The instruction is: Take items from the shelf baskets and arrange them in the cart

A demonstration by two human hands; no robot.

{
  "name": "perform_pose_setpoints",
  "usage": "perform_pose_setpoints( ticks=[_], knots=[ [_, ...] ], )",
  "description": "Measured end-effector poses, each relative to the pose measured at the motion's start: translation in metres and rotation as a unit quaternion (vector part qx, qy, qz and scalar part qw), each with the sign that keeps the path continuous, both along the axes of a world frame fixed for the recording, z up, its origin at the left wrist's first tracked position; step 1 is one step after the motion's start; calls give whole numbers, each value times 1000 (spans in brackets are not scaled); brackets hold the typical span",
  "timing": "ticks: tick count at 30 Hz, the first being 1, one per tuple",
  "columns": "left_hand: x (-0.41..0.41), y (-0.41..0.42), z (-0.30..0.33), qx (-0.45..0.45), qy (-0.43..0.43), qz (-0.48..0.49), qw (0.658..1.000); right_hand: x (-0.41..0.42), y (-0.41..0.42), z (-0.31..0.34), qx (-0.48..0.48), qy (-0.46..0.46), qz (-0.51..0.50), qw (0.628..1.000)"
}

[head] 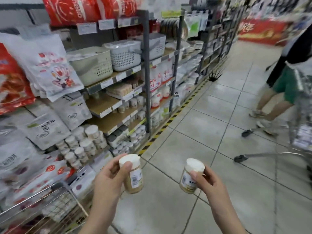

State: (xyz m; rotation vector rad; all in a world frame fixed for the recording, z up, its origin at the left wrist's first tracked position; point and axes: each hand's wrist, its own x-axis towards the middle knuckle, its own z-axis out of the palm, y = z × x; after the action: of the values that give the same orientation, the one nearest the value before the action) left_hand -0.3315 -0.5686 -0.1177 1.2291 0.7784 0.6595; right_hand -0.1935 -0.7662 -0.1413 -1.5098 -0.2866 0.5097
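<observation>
My left hand (108,176) grips a small clear jar with a white lid (132,174), its barcode label facing me. My right hand (209,183) grips a second white-lidded jar (190,176) of the same kind. Both jars are held out over the tiled aisle floor, slightly tilted. More jars of this sort (84,144) are stacked on the low shelf at left. The metal shopping cart (302,132) stands at the right edge, its wheels on the floor. A wire basket (50,200) sits at the lower left beside my left arm.
Shelving (146,81) runs along the left with plastic baskets (125,54), white bags and red packs. A person in green shorts (280,88) stands by the cart at right. A yellow-black stripe (168,122) marks the shelf foot. Tiled floor stretches ahead.
</observation>
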Motion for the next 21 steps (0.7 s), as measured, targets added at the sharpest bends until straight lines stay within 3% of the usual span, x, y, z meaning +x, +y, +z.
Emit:
perform_pose_setpoints(
  ticks=[13, 21],
  knots=[
    [176, 112, -7, 15, -25, 30, 999, 177, 123, 3, -30, -24, 74, 997],
    [313, 175, 2, 38, -13, -10, 999, 311, 168, 4, -20, -19, 14, 1000]
  ],
)
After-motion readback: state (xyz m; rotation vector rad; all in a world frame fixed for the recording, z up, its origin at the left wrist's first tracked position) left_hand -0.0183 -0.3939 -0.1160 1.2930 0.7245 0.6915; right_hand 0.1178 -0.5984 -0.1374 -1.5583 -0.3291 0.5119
